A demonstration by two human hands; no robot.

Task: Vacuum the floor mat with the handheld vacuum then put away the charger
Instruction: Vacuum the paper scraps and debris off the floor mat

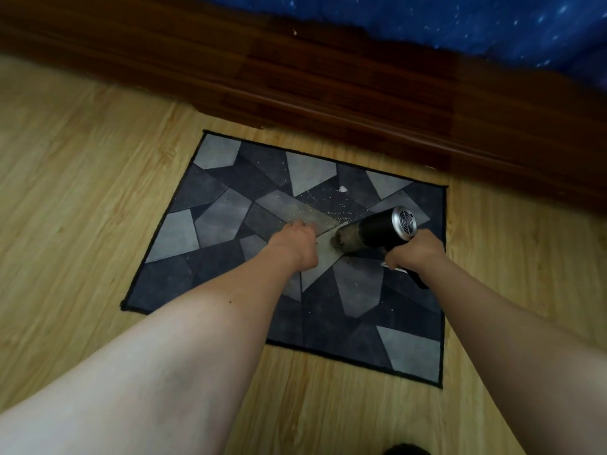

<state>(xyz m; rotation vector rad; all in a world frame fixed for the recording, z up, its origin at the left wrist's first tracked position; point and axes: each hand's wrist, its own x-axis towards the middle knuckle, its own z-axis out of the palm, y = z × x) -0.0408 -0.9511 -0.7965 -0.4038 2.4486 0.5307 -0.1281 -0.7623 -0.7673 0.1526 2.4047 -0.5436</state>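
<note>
My right hand grips handheld vacuum mid floor mat; left hand on mat, can't tell fingers' state.

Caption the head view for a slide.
Right hand grips a handheld vacuum by crumbs on a grey patterned floor mat; left hand rests on the mat beside it.

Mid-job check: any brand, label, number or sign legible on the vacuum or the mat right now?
No text is readable in this view.
black handheld vacuum: small dark marks on its silver vented end cap, too blurred to read.
grey geometric-patterned floor mat: pattern and scattered crumbs only, no lettering.
</note>
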